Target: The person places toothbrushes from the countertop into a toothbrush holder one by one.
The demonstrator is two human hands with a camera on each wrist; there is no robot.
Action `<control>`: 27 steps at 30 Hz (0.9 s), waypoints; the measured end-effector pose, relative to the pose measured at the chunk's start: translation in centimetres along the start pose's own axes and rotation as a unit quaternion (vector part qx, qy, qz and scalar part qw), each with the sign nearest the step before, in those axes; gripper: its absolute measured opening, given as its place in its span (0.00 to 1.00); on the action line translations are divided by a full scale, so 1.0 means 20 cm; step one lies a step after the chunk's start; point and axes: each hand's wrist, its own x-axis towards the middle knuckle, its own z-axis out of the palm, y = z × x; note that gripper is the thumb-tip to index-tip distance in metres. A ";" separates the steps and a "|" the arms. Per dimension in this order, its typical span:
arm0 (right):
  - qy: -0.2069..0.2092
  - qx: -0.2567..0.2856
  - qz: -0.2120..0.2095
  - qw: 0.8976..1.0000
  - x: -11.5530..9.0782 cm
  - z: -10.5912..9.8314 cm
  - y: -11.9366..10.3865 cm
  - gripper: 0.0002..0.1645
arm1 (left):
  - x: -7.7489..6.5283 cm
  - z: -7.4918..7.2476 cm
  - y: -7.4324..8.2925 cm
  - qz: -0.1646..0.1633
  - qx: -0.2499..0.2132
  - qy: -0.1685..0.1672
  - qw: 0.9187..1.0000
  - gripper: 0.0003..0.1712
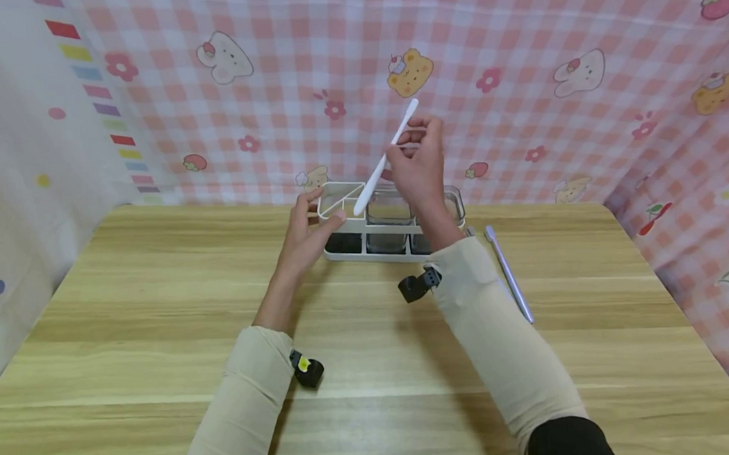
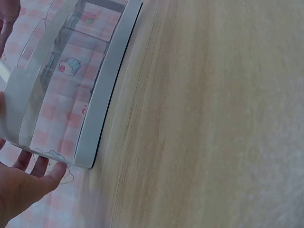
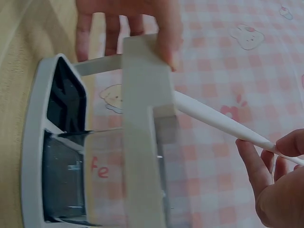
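On my feed, the right grip pinches a white stick near its upper half, thumb against fingers with only the stick's thickness between. The stick slants, thicker end down, above the left, divided part of a white rack on the counter. The left grip holds the rack's left end, thumb over the upper rail and fingers around the side.

What worries me is the stick's angle: pushed down at that slant, its end could catch a divider or the rim. The pinch is well away from the lower end, so a knock could swivel the stick or slip it loose. The rack looks light to me; a sideways shove might skid it, or rattle the clear cups, if the left hold slackens.

I can't tell whether the lower tip touches the rim; the right wrist view hides it behind the rail. My right forearm covers part of the rack's right end, and the sleeve overlaps something thin beside the purple stick. The left wrist view crops the white stick almost entirely.
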 end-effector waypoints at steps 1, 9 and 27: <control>-0.002 -0.003 0.001 1.000 0.00 0.01 0.01 0.22 | 0.00 0.00 0.00 0.001 0.002 0.001 1.000 0.38; -0.009 -0.019 -0.005 1.000 -0.04 0.05 0.05 0.22 | 0.00 -0.01 0.01 0.005 0.006 0.003 1.000 0.37; -0.003 -0.056 -0.051 0.997 -0.10 0.10 0.17 0.22 | 0.01 0.00 -0.01 -0.004 0.003 0.004 1.000 0.37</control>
